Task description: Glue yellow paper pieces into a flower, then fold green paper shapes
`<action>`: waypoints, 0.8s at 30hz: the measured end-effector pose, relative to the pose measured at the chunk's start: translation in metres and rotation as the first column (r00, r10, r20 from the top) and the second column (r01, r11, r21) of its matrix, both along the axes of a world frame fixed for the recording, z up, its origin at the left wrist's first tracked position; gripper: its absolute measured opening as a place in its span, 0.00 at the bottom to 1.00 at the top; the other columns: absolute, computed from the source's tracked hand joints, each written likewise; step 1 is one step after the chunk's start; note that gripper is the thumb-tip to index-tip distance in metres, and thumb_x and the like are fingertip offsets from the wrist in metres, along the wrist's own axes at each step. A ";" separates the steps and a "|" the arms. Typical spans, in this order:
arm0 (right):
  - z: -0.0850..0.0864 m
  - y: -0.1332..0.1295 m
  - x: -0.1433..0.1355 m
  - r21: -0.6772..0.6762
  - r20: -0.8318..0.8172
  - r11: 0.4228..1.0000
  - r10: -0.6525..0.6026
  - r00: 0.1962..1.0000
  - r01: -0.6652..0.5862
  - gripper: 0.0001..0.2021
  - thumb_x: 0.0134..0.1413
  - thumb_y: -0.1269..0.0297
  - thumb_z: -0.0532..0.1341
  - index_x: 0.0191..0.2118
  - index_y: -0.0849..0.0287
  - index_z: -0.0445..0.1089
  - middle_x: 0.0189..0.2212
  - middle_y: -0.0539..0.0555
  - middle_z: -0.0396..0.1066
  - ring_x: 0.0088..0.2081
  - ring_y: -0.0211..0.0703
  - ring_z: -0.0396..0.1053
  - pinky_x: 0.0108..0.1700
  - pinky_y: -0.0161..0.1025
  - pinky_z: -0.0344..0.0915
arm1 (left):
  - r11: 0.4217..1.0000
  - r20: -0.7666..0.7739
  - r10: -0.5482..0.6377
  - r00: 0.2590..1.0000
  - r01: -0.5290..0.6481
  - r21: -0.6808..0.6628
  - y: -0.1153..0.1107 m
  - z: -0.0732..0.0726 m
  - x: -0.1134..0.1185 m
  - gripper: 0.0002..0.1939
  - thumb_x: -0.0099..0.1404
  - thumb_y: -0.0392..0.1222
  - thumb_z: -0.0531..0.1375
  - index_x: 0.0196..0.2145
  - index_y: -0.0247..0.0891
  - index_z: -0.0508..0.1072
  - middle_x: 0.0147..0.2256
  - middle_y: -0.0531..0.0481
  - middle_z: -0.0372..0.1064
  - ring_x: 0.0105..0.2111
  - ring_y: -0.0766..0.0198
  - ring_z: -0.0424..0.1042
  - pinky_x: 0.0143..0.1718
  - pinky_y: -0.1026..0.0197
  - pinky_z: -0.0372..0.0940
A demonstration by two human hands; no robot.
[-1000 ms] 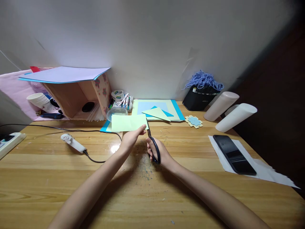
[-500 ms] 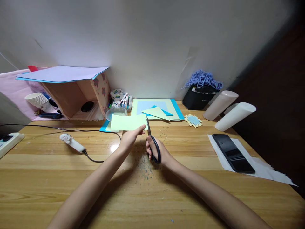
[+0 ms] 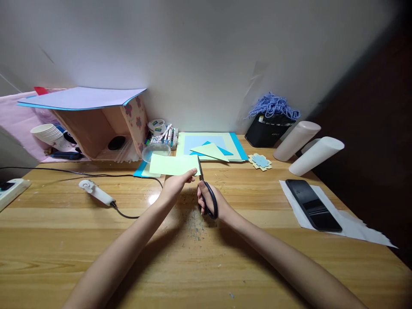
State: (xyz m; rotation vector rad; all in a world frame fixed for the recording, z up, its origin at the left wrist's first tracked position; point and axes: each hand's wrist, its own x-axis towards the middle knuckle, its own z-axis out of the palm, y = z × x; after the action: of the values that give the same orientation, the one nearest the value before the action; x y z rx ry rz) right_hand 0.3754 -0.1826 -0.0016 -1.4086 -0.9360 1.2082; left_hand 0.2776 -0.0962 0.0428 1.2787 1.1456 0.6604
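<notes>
A light green strip of paper point(image 3: 174, 165) is pinched at its right end in my left hand point(image 3: 180, 181), raised over the middle of the table. My right hand point(image 3: 210, 199) is closed round the black handles of a pair of scissors point(image 3: 212, 201). The scissor blades point away from me, at the right edge of the paper. Behind the hands, a light green triangle point(image 3: 212, 151) overlaps a blue piece on a stack of coloured sheets point(image 3: 238, 148). A layered paper flower point(image 3: 260, 162) lies to the right of the stack.
An open box point(image 3: 93, 133) with a purple sheet on top stands back left, beside markers point(image 3: 167, 136) and tape. A white corded device point(image 3: 96, 193) lies left. At right are a black container point(image 3: 267, 133) with blue yarn, two rolls point(image 3: 317, 155) and a phone point(image 3: 313, 205).
The whole view has shifted slightly. My hands, the paper and the scissors hold almost the same pose, with no clear change in grip.
</notes>
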 end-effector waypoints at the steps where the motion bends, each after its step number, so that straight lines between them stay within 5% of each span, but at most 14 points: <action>1: 0.000 0.000 0.000 -0.002 0.000 1.000 0.000 1.000 0.000 0.26 0.46 0.36 0.46 0.27 0.59 0.56 0.11 0.43 0.54 0.12 0.31 0.55 0.14 0.30 0.58 | 1.000 0.002 -0.002 1.000 0.002 0.002 0.000 0.000 0.000 0.16 0.41 0.51 0.65 0.20 0.34 0.73 0.26 0.45 0.73 0.31 0.60 0.70 0.39 0.60 0.60; 24: -0.004 0.000 -0.001 0.011 0.047 0.999 -0.036 0.998 0.036 0.26 0.46 0.36 0.46 0.28 0.59 0.58 0.11 0.43 0.54 0.12 0.32 0.55 0.14 0.30 0.57 | 0.999 -0.013 -0.033 0.999 0.033 -0.005 -0.001 -0.003 0.001 0.18 0.40 0.54 0.65 0.20 0.35 0.72 0.27 0.46 0.72 0.31 0.59 0.69 0.38 0.60 0.61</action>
State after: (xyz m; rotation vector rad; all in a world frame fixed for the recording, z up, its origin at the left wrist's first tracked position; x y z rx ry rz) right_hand 0.3743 -0.1823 -0.0057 -1.4453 -0.9439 1.1466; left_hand 0.2785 -0.0974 0.0397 1.2969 1.1341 0.6253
